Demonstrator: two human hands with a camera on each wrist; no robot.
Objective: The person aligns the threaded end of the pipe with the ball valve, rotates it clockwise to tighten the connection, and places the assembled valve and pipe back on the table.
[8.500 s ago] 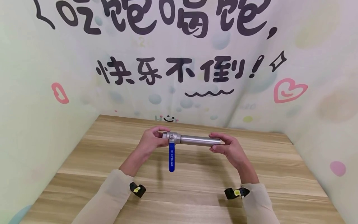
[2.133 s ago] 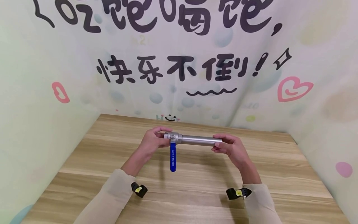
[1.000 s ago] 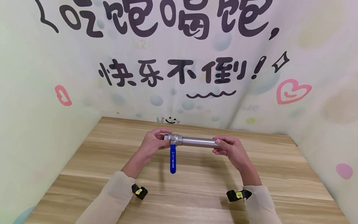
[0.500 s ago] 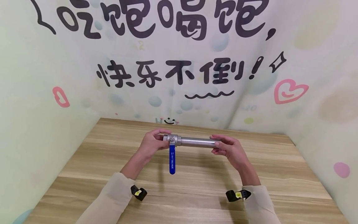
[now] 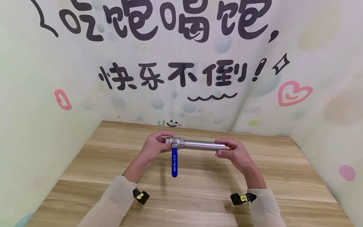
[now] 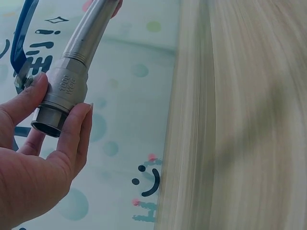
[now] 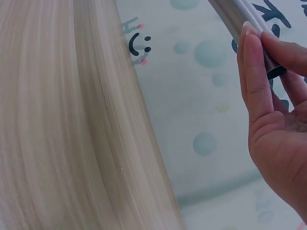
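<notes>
Pale walls [image 5: 170,52] with black lettering [image 5: 182,75] and a pink heart [image 5: 291,96] rise behind and beside the wood-grained table [image 5: 187,195] before me.

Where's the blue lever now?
In the head view's lower middle, the lever extends down-image from the valve, just right of the left grip. Left wrist view: upper-left corner.

Head cam bright, soft shadows [image 5: 163,179] on tbl [image 5: 184,203]; wrist pics dimmer, bluish.
</notes>
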